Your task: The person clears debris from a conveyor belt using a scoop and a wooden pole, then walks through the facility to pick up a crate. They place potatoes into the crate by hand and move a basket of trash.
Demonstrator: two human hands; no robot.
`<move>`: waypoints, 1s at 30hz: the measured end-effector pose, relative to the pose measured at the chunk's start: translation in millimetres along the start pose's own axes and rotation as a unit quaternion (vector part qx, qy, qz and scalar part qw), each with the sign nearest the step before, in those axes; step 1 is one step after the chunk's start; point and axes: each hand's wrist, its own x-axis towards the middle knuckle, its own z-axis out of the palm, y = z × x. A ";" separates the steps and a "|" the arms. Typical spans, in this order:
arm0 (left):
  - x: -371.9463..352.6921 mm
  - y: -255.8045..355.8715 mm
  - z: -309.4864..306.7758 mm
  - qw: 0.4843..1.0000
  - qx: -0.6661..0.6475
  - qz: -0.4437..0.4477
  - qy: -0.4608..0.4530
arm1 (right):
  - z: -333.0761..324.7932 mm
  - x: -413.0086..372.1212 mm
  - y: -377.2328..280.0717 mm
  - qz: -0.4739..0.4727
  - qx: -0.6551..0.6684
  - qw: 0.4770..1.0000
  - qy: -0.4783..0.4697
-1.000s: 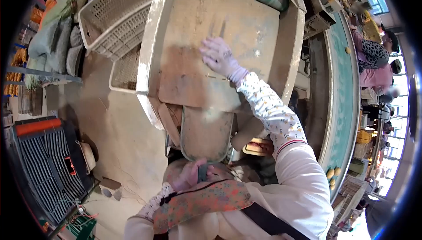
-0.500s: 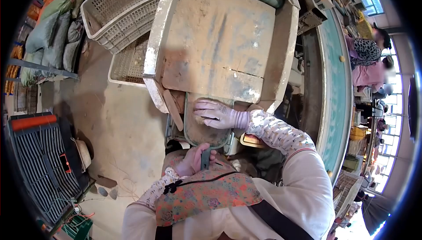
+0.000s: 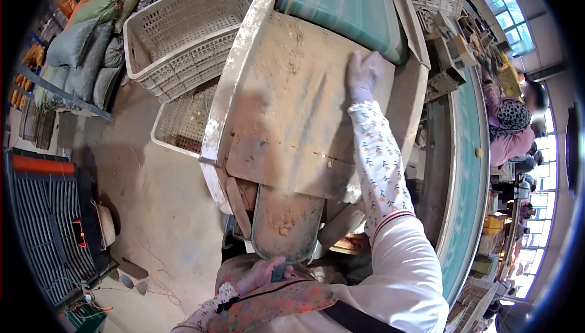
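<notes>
My left hand [image 3: 261, 274], in a pale purple glove, is closed round the dark handle of a scoop [image 3: 304, 235] at my lap. The scoop is long and rounded, with a greenish rim and a small heap of dirt [image 3: 283, 228] in it. Its far end lies under the lower edge of a dusty sloping board [image 3: 292, 83]. My right hand [image 3: 365, 74], gloved alike, is stretched out to the upper right of that board, just below a green conveyor belt [image 3: 341, 4]. Its fingers look curled in, and what they hold, if anything, is hidden.
Pale plastic crates [image 3: 183, 40] stand left of the board's metal side wall [image 3: 234, 71]. Full sacks [image 3: 85, 46] are piled farther left. A second green belt [image 3: 469, 150] runs along the right, with people [image 3: 512, 120] beyond it. A black slatted rack [image 3: 46, 229] stands at lower left.
My right hand has left the scoop and reached up the board to near the belt. The dirt in the scoop now shows. My left hand still grips the handle, lower in view.
</notes>
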 end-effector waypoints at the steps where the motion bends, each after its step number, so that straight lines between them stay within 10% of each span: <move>1: -3.0 2.1 1.1 1.000 0.001 -0.001 0.000 | 3.1 -6.9 -27.5 -0.011 -0.006 1.000 0.000; 6: -16.2 14.2 15.3 0.998 -0.034 -0.056 -0.015 | 17.3 -30.2 -82.7 -0.267 0.262 0.924 0.072; 11: 1.9 5.5 -8.4 0.994 -0.076 -0.065 -0.039 | 31.6 4.5 -110.5 -0.295 0.308 0.903 -0.050; 14: -7.7 21.5 3.1 0.910 0.394 0.125 -0.012 | 54.0 12.1 -163.9 -0.392 0.314 0.862 -0.064; 15: -17.6 23.7 13.5 0.975 0.209 0.065 0.023 | 59.9 16.7 -174.4 -0.349 0.333 0.871 -0.098; 21: -30.1 33.7 31.0 0.983 0.175 0.037 0.028 | 56.7 -23.6 -163.4 -0.445 0.295 0.842 -0.076; 24: 7.1 -1.5 -6.5 0.990 -0.130 -0.049 -0.031 | 29.7 -67.1 -148.0 -0.478 0.291 0.796 -0.232; 30: -2.6 5.3 1.8 0.998 -0.057 0.000 -0.021 | -28.3 -182.5 -83.7 -0.553 0.324 0.729 -0.240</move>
